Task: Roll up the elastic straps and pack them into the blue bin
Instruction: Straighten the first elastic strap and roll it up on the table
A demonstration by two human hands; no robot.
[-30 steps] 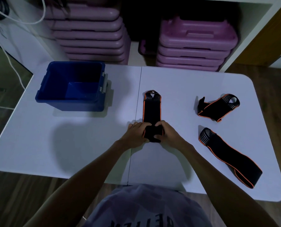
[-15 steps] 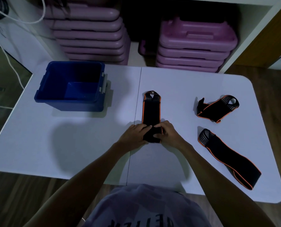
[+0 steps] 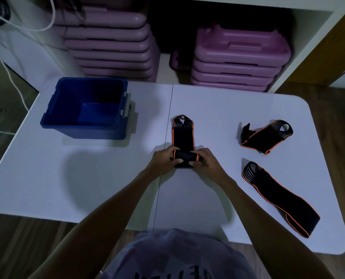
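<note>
Since the earlier frame the roll at the near end of the middle strap (image 3: 183,135) has grown thicker and both hands have crept a little farther up it, leaving a shorter flat length ahead of them. On the far left of the white counter (image 3: 87,178) stands the blue bin (image 3: 83,127), open-topped, with nothing visible inside and well apart from the straps. Near the counter's centre seam, the left hand (image 3: 163,162) has its grip clamped on the left end of the rolled portion, thumb on the near side and fingers curled over the top. The right hand (image 3: 206,161) has its grip closed on the right end in the same way. The unrolled part of this black, orange-edged strap lies flat, running away from the person to a ribbed end. Farther right, a folded strap (image 3: 266,135) lies loose toward the far side. Nearer the person, a long strap (image 3: 278,196) stretches diagonally toward the counter's right corner. Stacked purple cases (image 3: 238,57) sit on shelves behind.
</note>
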